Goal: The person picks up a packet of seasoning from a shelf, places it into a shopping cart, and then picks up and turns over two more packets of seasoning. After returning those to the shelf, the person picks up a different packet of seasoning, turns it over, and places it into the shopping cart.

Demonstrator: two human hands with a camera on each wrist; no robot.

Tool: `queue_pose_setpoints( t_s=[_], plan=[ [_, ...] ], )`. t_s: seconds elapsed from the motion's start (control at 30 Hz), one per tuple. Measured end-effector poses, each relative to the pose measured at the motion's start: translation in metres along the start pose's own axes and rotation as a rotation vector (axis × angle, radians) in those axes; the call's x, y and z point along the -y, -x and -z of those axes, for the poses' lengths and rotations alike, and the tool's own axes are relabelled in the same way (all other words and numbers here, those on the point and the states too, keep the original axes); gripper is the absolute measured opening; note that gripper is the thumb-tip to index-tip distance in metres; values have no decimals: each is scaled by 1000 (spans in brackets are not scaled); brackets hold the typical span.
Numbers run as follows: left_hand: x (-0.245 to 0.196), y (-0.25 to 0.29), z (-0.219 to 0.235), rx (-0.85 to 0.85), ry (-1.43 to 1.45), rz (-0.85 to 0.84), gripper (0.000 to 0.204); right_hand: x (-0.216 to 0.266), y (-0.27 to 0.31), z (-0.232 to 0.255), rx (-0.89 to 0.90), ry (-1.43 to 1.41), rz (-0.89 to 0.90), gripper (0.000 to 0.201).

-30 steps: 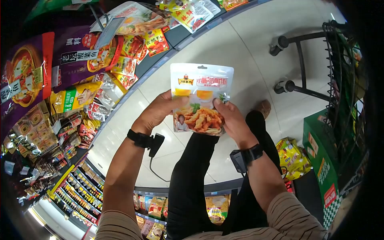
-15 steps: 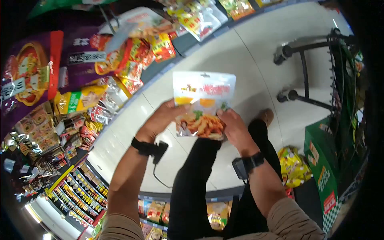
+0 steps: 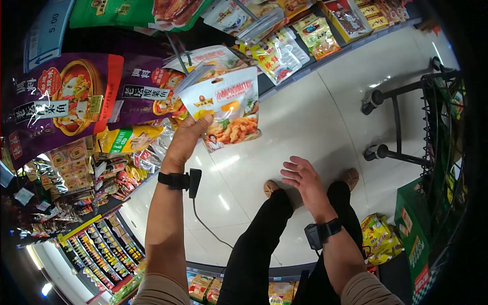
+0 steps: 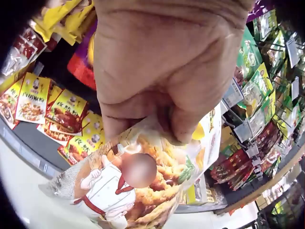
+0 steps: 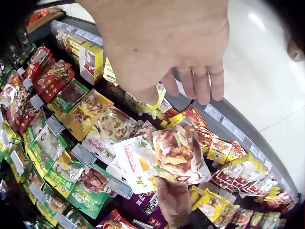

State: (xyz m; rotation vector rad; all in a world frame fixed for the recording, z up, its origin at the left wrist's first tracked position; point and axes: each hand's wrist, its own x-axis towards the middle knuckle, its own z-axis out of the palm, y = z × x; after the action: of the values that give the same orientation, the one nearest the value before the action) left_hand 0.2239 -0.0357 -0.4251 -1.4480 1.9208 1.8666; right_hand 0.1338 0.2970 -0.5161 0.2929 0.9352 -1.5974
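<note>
A white pouch [image 3: 234, 109] with fried food printed on it is gripped at its lower left edge by the left hand [image 3: 185, 140], thumb on the front. It hangs tilted beside the shelf's hook with a similar white packet [image 3: 216, 57]. Up close in the left wrist view, the left hand [image 4: 167, 62] pinches the pouch [image 4: 157, 176]. The right hand [image 3: 307, 185] is apart from the pouch over the floor, fingers extended and holding nothing. The right wrist view shows the right hand [image 5: 167, 47] above the shelf and the pouch [image 5: 164, 155] in the other hand.
Purple pouches [image 3: 76, 96] hang at the left, with a green packet [image 3: 122, 12] above. Small packets lie along the shelf edge [image 3: 351, 48]. A wheeled black rack [image 3: 399, 122] and a green box [image 3: 412, 223] stand at the right, near yellow bags [image 3: 378, 239].
The left hand has carried the pouch up and left toward the shelf. My right hand has let go of it and is now lower, with fingers spread. The view has shifted toward the shelf.
</note>
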Motion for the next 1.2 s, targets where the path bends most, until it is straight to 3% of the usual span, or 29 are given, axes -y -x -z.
queue_pose_setpoints(
  t_s=[0.1,0.33,0.53,0.73,1.2],
  plan=[
    [-8,-7,7,-13,-30,14,39,-1,-1,2,5,-10,-5,47],
    [4,-25,17,-120,38,-138,30,1,0,4,-5,-20,-19,43],
    [15,-38,47,-217,8,-113,25,3,0,3,12,-17,-54,39],
    [-14,-27,38,-133,-73,-149,35,3,0,-1,4,7,-55,42],
    [-19,-40,27,-89,299,-165,18,5,-1,2,6,-6,-54,42]
  ],
)
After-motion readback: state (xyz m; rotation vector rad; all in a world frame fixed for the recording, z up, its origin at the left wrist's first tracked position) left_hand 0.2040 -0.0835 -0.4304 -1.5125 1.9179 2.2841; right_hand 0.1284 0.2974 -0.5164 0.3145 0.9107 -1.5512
